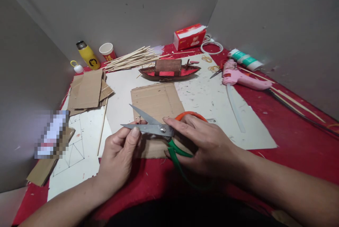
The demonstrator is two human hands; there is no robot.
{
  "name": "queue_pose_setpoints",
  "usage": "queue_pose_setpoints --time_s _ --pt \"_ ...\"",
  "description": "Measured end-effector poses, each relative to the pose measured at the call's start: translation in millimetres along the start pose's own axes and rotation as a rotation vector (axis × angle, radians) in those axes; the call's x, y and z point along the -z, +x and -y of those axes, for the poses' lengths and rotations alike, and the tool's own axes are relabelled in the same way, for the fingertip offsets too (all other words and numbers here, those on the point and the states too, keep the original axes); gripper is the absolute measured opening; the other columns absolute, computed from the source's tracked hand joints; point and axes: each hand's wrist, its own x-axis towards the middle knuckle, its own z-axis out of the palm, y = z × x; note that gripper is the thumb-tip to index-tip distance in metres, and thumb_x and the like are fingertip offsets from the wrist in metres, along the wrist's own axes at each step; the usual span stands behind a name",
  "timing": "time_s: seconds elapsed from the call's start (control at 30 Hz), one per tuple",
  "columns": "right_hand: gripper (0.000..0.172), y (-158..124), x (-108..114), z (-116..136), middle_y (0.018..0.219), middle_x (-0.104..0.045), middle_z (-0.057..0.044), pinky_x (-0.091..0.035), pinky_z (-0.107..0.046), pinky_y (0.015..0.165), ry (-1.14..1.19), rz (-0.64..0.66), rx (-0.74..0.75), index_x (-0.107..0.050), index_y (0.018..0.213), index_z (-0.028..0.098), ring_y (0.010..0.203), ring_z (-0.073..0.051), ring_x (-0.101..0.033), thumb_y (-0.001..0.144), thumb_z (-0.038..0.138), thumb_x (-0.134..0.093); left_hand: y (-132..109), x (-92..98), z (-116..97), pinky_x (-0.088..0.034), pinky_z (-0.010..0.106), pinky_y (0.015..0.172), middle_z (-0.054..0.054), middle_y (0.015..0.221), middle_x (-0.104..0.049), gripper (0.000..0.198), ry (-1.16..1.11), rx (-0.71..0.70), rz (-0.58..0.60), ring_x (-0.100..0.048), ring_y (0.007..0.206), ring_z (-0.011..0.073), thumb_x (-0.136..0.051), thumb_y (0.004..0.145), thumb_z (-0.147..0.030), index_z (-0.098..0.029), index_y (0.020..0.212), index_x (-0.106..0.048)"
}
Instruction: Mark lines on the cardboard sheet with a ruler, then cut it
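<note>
My right hand (209, 145) grips a pair of scissors (155, 128) by its orange and green handles, blades spread open and pointing left. My left hand (119, 152) pinches something small at the lower blade, thumb on top; what it holds is too small to make out. Both hands hover over a brown cardboard sheet (156, 101) lying on white paper (206, 96). A little model boat (169, 70) made of cardboard with red trim stands just beyond the sheet.
A pink glue gun (243, 78) lies at the right with its cable. Bamboo sticks (132, 59), a yellow bottle (88, 56), a paper cup (107, 51) and a red tissue box (189, 37) line the back. Cardboard scraps (88, 91) lie left. Grey walls enclose the red table (291, 131).
</note>
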Motion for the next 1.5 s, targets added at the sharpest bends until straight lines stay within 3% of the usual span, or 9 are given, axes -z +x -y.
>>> queue_pose_setpoints --time_s 0.13,0.27,0.47,0.7,0.93,1.3,1.5 --pt "0.054 0.5 -0.3 0.5 0.086 -0.061 -0.009 -0.049 -0.032 0.053 -0.039 -0.027 0.022 -0.058 0.131 0.01 0.065 -0.021 -0.06 0.08 0.029 -0.061 -1.6 -0.5 -1.0 -0.029 0.022 0.045 -0.004 0.057 -0.046 0.027 -0.001 -0.007 0.013 -0.036 0.051 0.0103 -0.068 0.09 -0.047 -0.022 0.081 -0.072" --pt "0.052 1.1 -1.3 0.3 0.084 -0.062 -0.01 -0.048 -0.032 0.052 -0.096 -0.046 0.02 -0.059 0.13 0.009 0.065 -0.023 -0.061 0.082 0.031 -0.059 -0.1 0.3 -1.1 -0.028 0.022 0.045 -0.005 0.058 -0.041 0.038 0.061 -0.024 0.026 -0.031 0.052 0.0092 -0.064 0.094 -0.048 -0.02 0.067 -0.061" --pt "0.051 1.9 -2.6 -1.0 0.082 -0.062 -0.01 -0.047 -0.032 0.052 -0.188 -0.083 0.051 -0.063 0.127 0.008 0.064 -0.022 -0.061 0.084 0.035 -0.059 4.2 -0.9 -3.5 -0.027 0.02 0.046 -0.006 0.056 -0.039 0.048 0.092 -0.008 0.03 -0.03 0.051 0.0071 -0.063 0.093 -0.052 -0.018 0.062 -0.049" --pt "0.05 2.0 -3.5 -2.2 0.082 -0.064 -0.011 -0.049 -0.032 0.054 -0.236 -0.086 0.049 -0.065 0.125 0.008 0.065 -0.022 -0.063 0.084 0.035 -0.061 6.5 -4.0 -7.3 -0.021 0.017 0.039 -0.009 0.048 -0.035 0.053 -0.041 0.114 0.045 -0.026 0.044 0.0045 -0.071 0.086 -0.055 -0.018 0.059 -0.044" --pt "0.051 1.0 -3.7 -2.7 0.082 -0.064 -0.01 -0.049 -0.032 0.053 -0.232 -0.076 0.034 -0.065 0.127 0.009 0.064 -0.022 -0.062 0.084 0.037 -0.061 8.1 -5.2 -7.1 -0.022 0.015 0.038 -0.009 0.048 -0.036 0.053 -0.115 0.191 0.027 -0.027 0.042 0.0038 -0.076 0.08 -0.057 -0.018 0.06 -0.045" --pt "0.05 0.7 -5.4 -2.9 0.082 -0.064 -0.011 -0.048 -0.032 0.052 -0.228 -0.083 0.029 -0.066 0.126 0.008 0.064 -0.023 -0.062 0.085 0.035 -0.061 7.2 -5.3 -8.4 -0.019 0.014 0.036 -0.011 0.05 -0.029 0.046 -0.195 0.323 0.013 -0.021 0.045 0.004 -0.083 0.071 -0.057 -0.014 0.076 -0.066" --pt "0.054 1.0 -4.5 -5.6 0.082 -0.062 -0.009 -0.049 -0.032 0.054 -0.138 -0.078 -0.009 -0.062 0.13 0.007 0.064 -0.021 -0.061 0.084 0.036 -0.064 7.1 -4.2 -8.4 -0.016 0.015 0.039 -0.011 0.055 -0.025 0.039 -0.255 0.32 0.099 -0.015 0.048 0.005 -0.076 0.083 -0.051 -0.016 0.078 -0.061"
